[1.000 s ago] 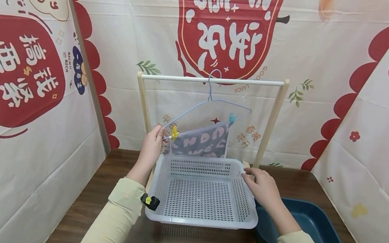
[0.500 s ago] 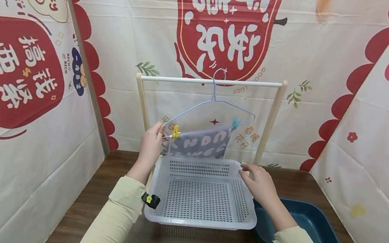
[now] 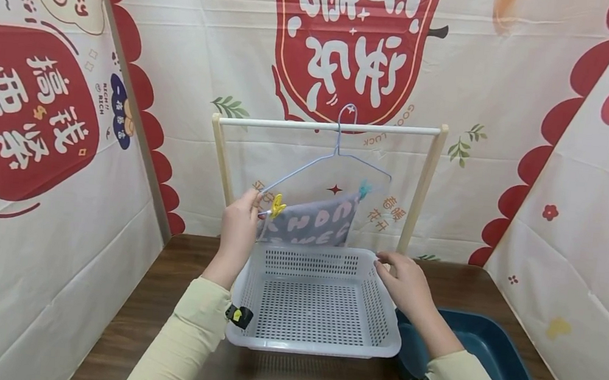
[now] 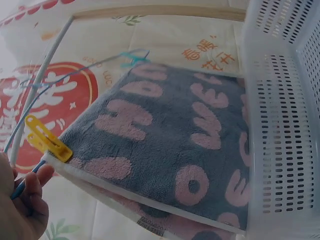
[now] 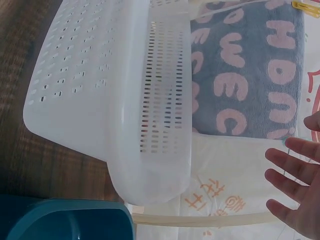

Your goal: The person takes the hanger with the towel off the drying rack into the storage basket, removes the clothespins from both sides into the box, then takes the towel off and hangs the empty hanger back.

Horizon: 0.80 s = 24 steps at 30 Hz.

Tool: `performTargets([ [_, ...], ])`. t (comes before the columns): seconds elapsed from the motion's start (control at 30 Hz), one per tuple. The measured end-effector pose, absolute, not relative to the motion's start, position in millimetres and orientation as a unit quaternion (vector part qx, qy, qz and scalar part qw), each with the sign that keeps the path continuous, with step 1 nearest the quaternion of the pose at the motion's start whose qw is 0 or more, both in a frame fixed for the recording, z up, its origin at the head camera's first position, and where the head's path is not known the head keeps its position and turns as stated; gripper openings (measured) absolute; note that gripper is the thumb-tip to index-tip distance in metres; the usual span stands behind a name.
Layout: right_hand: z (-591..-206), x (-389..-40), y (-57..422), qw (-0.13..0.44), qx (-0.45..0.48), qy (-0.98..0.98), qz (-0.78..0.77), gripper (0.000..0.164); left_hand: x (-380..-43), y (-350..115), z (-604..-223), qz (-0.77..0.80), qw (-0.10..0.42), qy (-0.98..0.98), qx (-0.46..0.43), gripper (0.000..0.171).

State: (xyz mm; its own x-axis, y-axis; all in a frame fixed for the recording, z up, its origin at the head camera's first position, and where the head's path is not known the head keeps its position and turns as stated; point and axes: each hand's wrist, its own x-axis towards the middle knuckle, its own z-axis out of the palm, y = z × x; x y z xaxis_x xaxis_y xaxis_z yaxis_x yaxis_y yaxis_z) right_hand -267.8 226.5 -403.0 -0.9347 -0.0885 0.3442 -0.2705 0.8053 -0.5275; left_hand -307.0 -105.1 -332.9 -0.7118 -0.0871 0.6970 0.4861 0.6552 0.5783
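Note:
My left hand (image 3: pixel 240 223) grips the lower left corner of a blue wire hanger (image 3: pixel 307 164), also visible in the left wrist view. The hook loops above the white rail of a drying rack (image 3: pixel 310 126); whether it bears on the rail I cannot tell. A grey towel with pink letters (image 4: pixel 165 125) hangs from the hanger's slanting lower bar, held by a yellow clip (image 4: pixel 47 140) near my left fingers and a teal clip (image 3: pixel 364 189) at the other end. My right hand (image 3: pixel 406 282) has spread fingers, apart from the towel, above the basket's back right corner.
A white perforated basket (image 3: pixel 314 348) stands in front of the rack and hides the towel's lower part. Right of it, partly under my right forearm, is a dark blue basin (image 3: pixel 513 363). Printed cloth walls (image 3: pixel 187 38) surround the brown wooden table (image 3: pixel 133 308).
The hanger's hook has shifted right along the rail. Its right end moved right, then swung back left. My left hand has moved slightly right with it, and my right hand slightly left.

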Motion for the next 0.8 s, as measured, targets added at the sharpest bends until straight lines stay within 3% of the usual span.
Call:
performTargets([
  [0.17,-404,-266,226,0.148,0.096,-0.938,0.299,0.037,-302,-100,-333,-0.375,0.393,-0.828,-0.137,0.016],
  [0.4,-399,-265,225,0.169,0.100,-0.933,0.301,0.034,-299,-97,-329,-0.438,0.369,-0.809,-0.130,0.017],
  [0.8,-386,-258,220,0.291,0.149,-0.889,0.319,0.026,-281,-108,-321,-0.478,0.379,-0.779,-0.145,0.021],
])
